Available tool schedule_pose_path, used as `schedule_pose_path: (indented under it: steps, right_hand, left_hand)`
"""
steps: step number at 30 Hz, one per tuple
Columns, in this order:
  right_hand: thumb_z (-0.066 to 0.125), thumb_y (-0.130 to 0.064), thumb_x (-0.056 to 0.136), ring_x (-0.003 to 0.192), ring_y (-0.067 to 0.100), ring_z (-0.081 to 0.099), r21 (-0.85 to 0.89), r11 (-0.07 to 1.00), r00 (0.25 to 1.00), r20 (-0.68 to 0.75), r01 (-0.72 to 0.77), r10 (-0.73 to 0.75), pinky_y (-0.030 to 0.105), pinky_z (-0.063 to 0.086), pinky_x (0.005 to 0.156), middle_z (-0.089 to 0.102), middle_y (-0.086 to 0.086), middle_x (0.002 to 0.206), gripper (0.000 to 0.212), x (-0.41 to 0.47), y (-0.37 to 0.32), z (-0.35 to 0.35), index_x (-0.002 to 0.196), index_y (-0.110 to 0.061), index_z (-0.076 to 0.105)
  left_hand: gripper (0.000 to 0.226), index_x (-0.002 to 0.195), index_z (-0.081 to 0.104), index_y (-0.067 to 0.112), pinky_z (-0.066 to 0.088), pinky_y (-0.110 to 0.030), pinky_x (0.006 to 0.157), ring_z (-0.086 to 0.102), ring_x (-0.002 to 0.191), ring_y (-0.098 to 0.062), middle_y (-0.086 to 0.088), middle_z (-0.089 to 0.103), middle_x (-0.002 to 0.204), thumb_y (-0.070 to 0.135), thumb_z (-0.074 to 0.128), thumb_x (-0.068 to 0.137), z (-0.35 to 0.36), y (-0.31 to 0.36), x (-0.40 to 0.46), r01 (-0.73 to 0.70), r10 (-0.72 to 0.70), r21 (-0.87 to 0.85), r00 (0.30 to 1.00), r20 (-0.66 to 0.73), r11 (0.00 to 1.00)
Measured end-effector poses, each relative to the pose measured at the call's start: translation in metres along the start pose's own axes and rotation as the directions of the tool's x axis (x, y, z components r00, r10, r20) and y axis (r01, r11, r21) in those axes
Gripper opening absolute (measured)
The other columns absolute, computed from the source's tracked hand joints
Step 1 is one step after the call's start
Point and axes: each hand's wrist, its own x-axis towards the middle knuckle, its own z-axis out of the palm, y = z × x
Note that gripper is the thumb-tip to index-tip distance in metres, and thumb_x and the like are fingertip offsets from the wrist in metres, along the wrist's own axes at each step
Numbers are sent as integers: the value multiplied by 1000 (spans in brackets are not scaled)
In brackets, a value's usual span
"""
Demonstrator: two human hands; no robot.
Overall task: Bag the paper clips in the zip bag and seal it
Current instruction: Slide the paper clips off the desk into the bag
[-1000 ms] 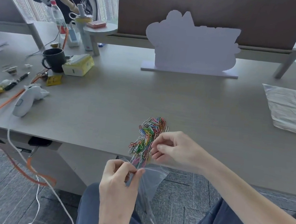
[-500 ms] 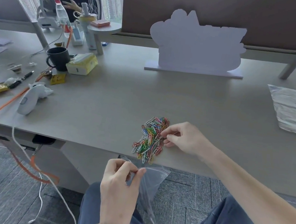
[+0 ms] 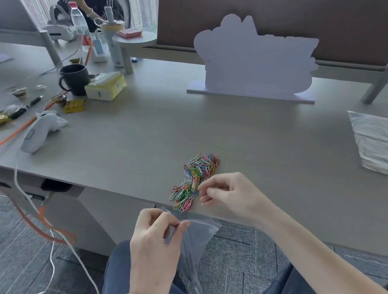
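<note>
Now the right hand (image 3: 228,193) pinches paper clips (image 3: 195,181) at the tabletop's (image 3: 141,141) near edge; left hand (image 3: 154,241) pinches the bag (image 3: 197,238) mouth, so loading comes next.

Glossy coloured-coated paper clips (image 3: 195,183) on a matt smooth desk (image 3: 142,129); clear shiny plastic zip bag (image 3: 196,243).

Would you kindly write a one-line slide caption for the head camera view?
Left hand holds the zip bag below the desk edge; right hand gathers coloured paper clips.
</note>
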Motion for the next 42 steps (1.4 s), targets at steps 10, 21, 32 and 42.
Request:
schedule_pose_path:
  steps: [10, 21, 32, 42]
  right_hand:
    - [54, -10, 97, 93, 15, 69, -430, 902, 978, -203, -38, -56, 19, 42, 80, 73, 1, 118, 31, 65, 0, -38, 123, -17, 68]
    - [57, -8, 96, 84, 9, 77, -353, 935, 996, -87, -12, -20, 7, 52, 78, 79, 4, 99, 25, 43, -1, -12, 112, -15, 74]
    - [58, -7, 96, 88, 11, 76, -40, 999, 996, 77, -30, 33, 30, 59, 91, 79, 4, 97, 21, 3, -6, 20, 108, -11, 75]
    - [58, -10, 96, 83, 10, 75, -216, 976, 981, -188, 10, -51, 25, 55, 90, 78, 0, 90, 21, 17, -4, -13, 104, -18, 75]
  left_hand:
    - [21, 63, 65, 24, 43, -11, 65, 60, 65, -8, 12, 52, 82, 27, 85, 68, 0, 1, -1, 14, -14, -11, 1000, 14, 1000]
    - [20, 62, 66, 22, 43, -14, 66, 59, 63, -10, 8, 53, 81, 24, 85, 67, -4, -3, 1, -1, 1, -13, 1000, -12, 1000]
    - [20, 63, 66, 20, 41, -6, 64, 58, 62, -6, 6, 53, 79, 23, 85, 66, -5, -5, 3, -8, 7, -14, 1000, -24, 1000]
    - [21, 62, 66, 21, 41, -6, 65, 60, 62, -8, 7, 53, 80, 23, 86, 66, -3, -4, 2, 2, -2, -17, 1000, -20, 1000]
